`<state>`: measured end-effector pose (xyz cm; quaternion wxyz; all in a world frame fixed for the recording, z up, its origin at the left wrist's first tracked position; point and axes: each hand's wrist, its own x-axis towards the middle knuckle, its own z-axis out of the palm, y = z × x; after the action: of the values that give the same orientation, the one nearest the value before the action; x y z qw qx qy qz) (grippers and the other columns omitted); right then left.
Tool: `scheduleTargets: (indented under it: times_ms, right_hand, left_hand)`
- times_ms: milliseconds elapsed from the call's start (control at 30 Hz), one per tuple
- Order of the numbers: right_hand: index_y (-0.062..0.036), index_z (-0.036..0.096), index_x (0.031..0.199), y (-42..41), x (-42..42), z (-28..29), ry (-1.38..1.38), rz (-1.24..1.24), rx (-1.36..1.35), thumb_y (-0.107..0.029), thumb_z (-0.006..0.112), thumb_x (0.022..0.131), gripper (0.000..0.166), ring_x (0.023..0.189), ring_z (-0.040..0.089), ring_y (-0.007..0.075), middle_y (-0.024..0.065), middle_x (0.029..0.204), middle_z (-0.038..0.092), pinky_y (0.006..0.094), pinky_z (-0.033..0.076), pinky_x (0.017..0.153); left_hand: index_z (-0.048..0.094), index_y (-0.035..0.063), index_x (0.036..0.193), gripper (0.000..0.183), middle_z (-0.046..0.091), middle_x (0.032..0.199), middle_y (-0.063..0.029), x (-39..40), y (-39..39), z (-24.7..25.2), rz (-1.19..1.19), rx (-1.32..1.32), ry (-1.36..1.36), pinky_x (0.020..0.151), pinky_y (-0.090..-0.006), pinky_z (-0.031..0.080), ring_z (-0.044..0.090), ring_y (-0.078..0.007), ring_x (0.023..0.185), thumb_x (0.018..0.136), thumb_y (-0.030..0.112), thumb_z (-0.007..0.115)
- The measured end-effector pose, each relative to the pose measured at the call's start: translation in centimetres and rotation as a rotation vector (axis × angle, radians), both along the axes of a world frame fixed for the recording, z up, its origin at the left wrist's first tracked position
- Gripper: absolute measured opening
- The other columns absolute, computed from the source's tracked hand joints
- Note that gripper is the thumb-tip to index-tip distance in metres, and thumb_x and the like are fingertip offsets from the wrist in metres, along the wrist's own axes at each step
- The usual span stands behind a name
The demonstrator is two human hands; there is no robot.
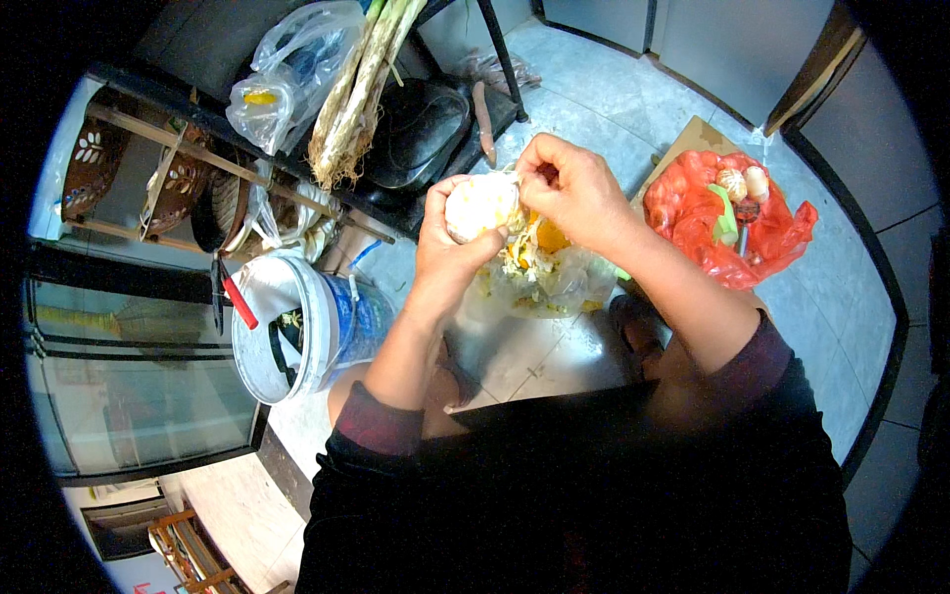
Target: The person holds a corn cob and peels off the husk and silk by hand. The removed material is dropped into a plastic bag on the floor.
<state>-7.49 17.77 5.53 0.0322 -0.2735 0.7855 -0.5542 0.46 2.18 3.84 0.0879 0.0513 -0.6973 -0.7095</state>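
My left hand [454, 245] holds a peeled citrus fruit [482, 206], pale and mostly covered with white pith, its thumb across the near side. My right hand [568, 185] meets the fruit's right edge, thumb and forefinger pinched together at the pith there. What lies between those fingertips is too small to make out. Below both hands, a clear plastic bag [549, 286] rests on the floor. Orange peel [551, 236] and white shreds of pith [519, 256] lie on it.
On the right, a red plastic bag [672, 204] holds a green-handled peeler [724, 219] and pale round pieces [742, 183]. A white bucket [297, 327] stands left. Leeks [364, 96] hang over a black shelf unit [423, 200]. A long root vegetable [483, 119] lies beyond my hands.
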Motion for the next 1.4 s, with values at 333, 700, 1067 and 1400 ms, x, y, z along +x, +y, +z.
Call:
scheduleTargets:
  times_ms: [333,700,1067,1400]
  right_hand:
    - [-0.0013,0.059,0.093,0.6,-1.0,-1.0,-0.151,0.187,-0.159,-0.008,0.058,0.086,0.010,0.074,0.050,0.0051,-0.0013,0.081,0.056,0.0207,0.043,0.069]
    - [-0.0028,0.062,0.098,1.2,-0.1,0.7,0.147,0.167,-0.014,-0.011,0.067,0.077,0.023,0.071,0.056,0.0115,0.0033,0.079,0.058,0.0248,0.046,0.066]
    - [0.0016,0.063,0.085,0.6,0.1,0.2,0.363,0.069,0.071,-0.008,0.061,0.076,0.013,0.069,0.062,0.0258,0.0132,0.078,0.061,0.0318,0.049,0.065]
    - [0.0015,0.062,0.084,1.1,-0.4,-0.1,0.150,0.141,0.050,-0.010,0.063,0.079,0.012,0.072,0.062,0.0238,0.0131,0.078,0.061,0.0322,0.048,0.065]
  left_hand:
    - [0.040,0.0059,0.119,0.061,0.051,0.108,-0.0049,0.1,0.0,0.2,-0.039,-0.028,0.089,0.088,-0.0275,0.044,0.051,-0.0128,0.100,0.065,0.001,0.068]
    - [0.042,0.0076,0.119,0.057,0.052,0.110,-0.0043,0.2,-0.3,0.3,-0.019,-0.093,0.084,0.090,-0.0279,0.043,0.052,-0.0137,0.101,0.068,0.001,0.068]
    - [0.042,0.0072,0.119,0.057,0.053,0.107,-0.0046,0.1,-0.3,-0.5,0.022,-0.182,0.067,0.089,-0.0277,0.043,0.052,-0.0139,0.099,0.068,0.003,0.068]
    - [0.041,0.0061,0.121,0.060,0.053,0.108,-0.0053,0.1,0.0,-0.4,-0.015,-0.104,0.012,0.090,-0.0283,0.042,0.052,-0.0150,0.100,0.067,0.001,0.068]
